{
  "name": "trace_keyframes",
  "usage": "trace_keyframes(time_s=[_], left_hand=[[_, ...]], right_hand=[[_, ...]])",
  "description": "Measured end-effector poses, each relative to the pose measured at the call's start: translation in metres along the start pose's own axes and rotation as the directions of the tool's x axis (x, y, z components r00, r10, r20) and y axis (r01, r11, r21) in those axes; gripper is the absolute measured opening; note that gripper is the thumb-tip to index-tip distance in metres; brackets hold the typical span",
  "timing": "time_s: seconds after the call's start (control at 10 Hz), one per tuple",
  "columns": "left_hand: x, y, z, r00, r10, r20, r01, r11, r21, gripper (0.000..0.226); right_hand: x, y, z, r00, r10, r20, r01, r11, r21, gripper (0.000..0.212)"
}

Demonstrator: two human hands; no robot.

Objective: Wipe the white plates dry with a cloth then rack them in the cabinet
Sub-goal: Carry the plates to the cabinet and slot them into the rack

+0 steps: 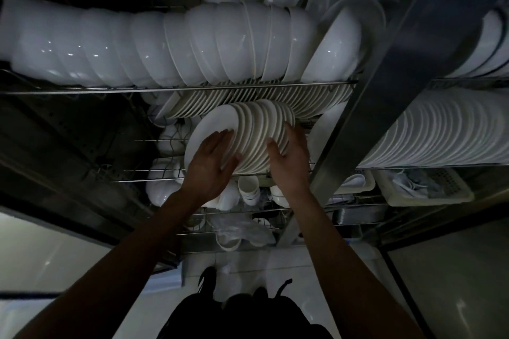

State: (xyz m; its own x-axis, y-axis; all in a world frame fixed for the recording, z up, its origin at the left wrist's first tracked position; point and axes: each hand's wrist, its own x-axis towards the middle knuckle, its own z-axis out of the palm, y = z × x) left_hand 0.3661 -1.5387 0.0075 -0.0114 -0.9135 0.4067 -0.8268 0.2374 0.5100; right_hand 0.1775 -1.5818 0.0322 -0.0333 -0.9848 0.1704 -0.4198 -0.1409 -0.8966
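Dim steel cabinet (385, 85), wire shelves packed with white crockery, bowls (165, 44) lined along the upper shelf. On the middle wire rack (154, 173) a row of white plates (259, 129) stands on edge between both hands. Left hand (212, 162) lies flat, fingers straight, pressing the front plate's face. Right hand (289, 159) presses the row's far side, fingers relaxed, not clenched.

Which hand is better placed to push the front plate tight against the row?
Probably the left hand: its straight fingers lie flat on the face of the front plate. The right hand steadies the row's edges.
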Motion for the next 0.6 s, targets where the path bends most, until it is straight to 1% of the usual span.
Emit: trace_keyframes(time_s=[0.1,0.3,0.4,0.5,0.6], left_hand=[[0.001,0.002,-0.005,0.999,-0.004,0.038,0.003,1.0,0.024,0.061],[-0.001,0.014,-0.023,0.989,-0.046,0.143,0.042,0.999,0.028,0.072],[-0.002,0.016,-0.032,0.988,-0.014,0.155,0.008,0.999,0.036,0.072],[-0.004,0.016,-0.043,0.978,-0.002,0.21,-0.01,0.998,0.055,0.076],[-0.007,0.019,-0.052,0.967,-0.007,0.256,-0.008,0.998,0.055,0.081]], right_hand=[[-0.001,0.0,-0.004,0.999,-0.012,0.042,0.014,0.998,-0.062,0.059],[-0.005,-0.004,-0.01,0.994,-0.037,0.106,0.059,0.975,-0.215,0.059],[-0.009,-0.008,-0.014,0.989,-0.03,0.146,0.076,0.945,-0.319,0.058],[-0.017,-0.012,-0.018,0.984,-0.046,0.172,0.111,0.912,-0.394,0.057],[-0.024,-0.019,-0.02,0.983,-0.066,0.172,0.133,0.901,-0.412,0.057]])
